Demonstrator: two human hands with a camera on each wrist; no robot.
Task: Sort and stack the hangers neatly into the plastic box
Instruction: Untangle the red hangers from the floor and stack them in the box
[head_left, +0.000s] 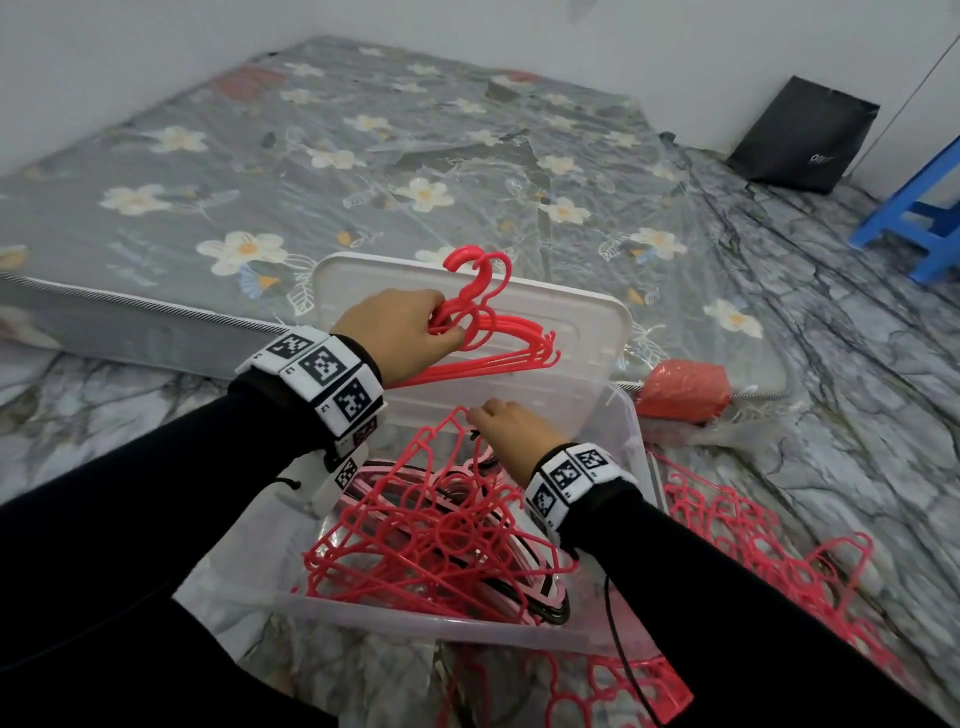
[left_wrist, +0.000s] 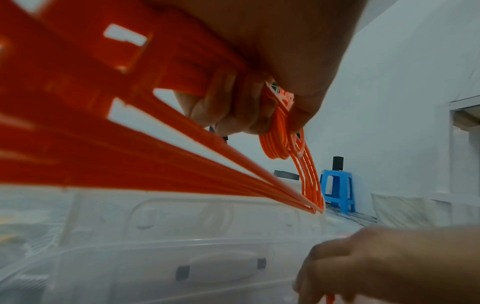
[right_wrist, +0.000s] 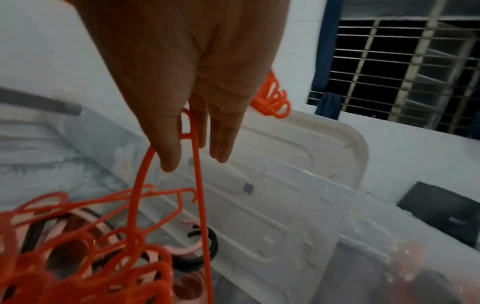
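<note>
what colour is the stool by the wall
Blue stool, clearest in the left wrist view.

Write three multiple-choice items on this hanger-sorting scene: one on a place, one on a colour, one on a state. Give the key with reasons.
1. Where is the aligned bundle of red hangers?
A. In the left hand, above the plastic box
B. On the mattress
C. On the stool

2. What colour is the stool?
A. Green
B. Blue
C. Black

3. What is the right hand doing?
A. Resting flat on the floor
B. Pressing the lid shut
C. Pinching a single red hanger from the tangle in the box

Key: 1 A, the head view shows the left hand gripping the bundle by the necks over the box. 2 B, it is blue in the head and left wrist views. 3 C, the right wrist view shows the fingers pinching the hanger's thin wire.
</note>
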